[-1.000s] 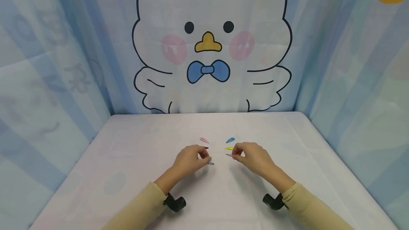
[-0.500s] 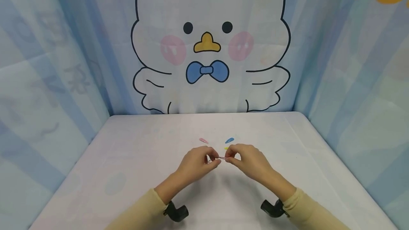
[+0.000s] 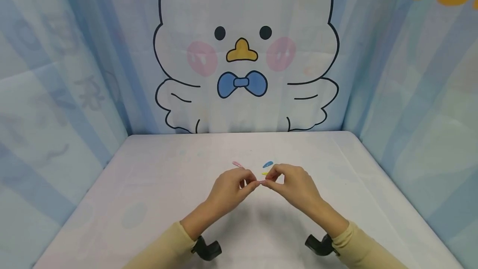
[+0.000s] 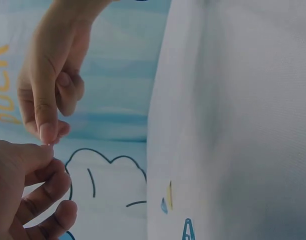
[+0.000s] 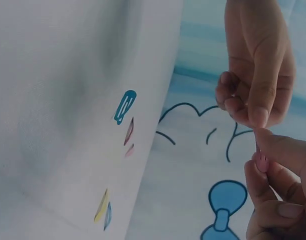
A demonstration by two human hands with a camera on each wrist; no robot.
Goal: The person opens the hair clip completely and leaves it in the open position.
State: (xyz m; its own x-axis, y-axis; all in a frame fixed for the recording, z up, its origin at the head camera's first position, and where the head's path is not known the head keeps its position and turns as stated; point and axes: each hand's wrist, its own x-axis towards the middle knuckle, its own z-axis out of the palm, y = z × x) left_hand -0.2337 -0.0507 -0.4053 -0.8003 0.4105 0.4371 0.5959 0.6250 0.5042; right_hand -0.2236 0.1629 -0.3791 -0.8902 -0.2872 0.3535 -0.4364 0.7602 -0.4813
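Observation:
Raised above the white table, my two hands meet at one small pink snap hair clip (image 5: 262,162). The thumb and forefinger of my right hand (image 3: 296,184) pinch its wide end, best seen in the right wrist view. My left hand (image 3: 231,188) pinches the narrow end, and its fingertips cover that part. In the left wrist view the left hand (image 4: 30,190) and right hand (image 4: 55,75) touch or nearly touch at the fingertips, with the clip mostly hidden between them.
On the table (image 3: 168,202) lie a teal-blue clip (image 5: 125,106), a red clip (image 5: 129,131) and another pink clip (image 3: 237,164) on the left. A yellow clip (image 3: 264,173) and a blue clip (image 3: 268,164) lie on the right. A printed curtain (image 3: 242,3) hangs behind.
My right hand has lifted the pink hair clip from the table's right row. My left hand has moved right, away from the left row, and has taken hold of the clip's other end.

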